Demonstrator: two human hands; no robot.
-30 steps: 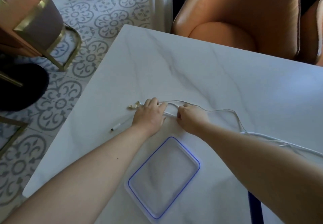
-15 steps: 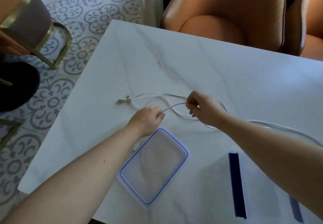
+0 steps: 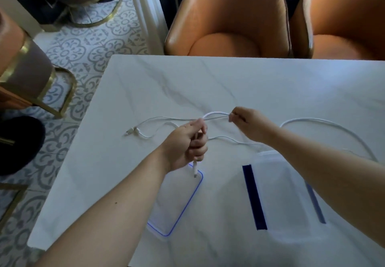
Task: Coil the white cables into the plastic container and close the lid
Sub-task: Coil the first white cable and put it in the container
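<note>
Two hands hold one white cable [image 3: 325, 126] above the marble table [image 3: 270, 83]. The left hand [image 3: 185, 144] is fisted around it, a plug end hanging out below the fist over the lid [image 3: 179, 208], which lies flat with its blue rim. The right hand [image 3: 248, 124] pinches the top of a short loop just right of the left fist, fingers shut on the strand. From that pinch the cable's slack sweeps away to the right in a wide arc and curves back toward the container [image 3: 285, 194], which sits open near the right forearm, a blue clip on each side. So the free length lies on the right hand's side, running mostly left to right. I'd judge the right hand is the one to draw in more and lay it against the left fist. A second, thinner cable [image 3: 158, 125] trails left to its plugs [image 3: 132, 131], crossing under the held loop, and could snag or get pulled along. Two orange chairs [image 3: 229, 27] stand beyond the table, well clear.
</note>
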